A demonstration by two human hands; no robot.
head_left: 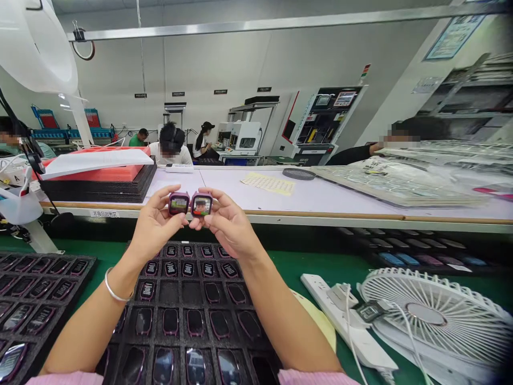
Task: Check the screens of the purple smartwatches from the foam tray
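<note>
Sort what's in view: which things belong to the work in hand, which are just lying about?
In hand: left hand holding left watch, right hand holding right watch, foam tray of watches below.
Lying about: fan, power strip, sticker sheet, red foam stack.

Watches (201, 205) above tray (180, 278); fan (436, 321) right; power strip (340, 315) between.

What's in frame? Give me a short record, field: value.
left hand: left hand pinches a purple watch body, screen lit
right hand: right hand pinches a second watch body, screen lit
relation: side by side, cannot tell if they touch
below: foam tray, pockets mostly filled with like units, a few look empty
left of it: second tray, also filled
right: power strip, white fan lying flat
left wrist: bracelet
</note>
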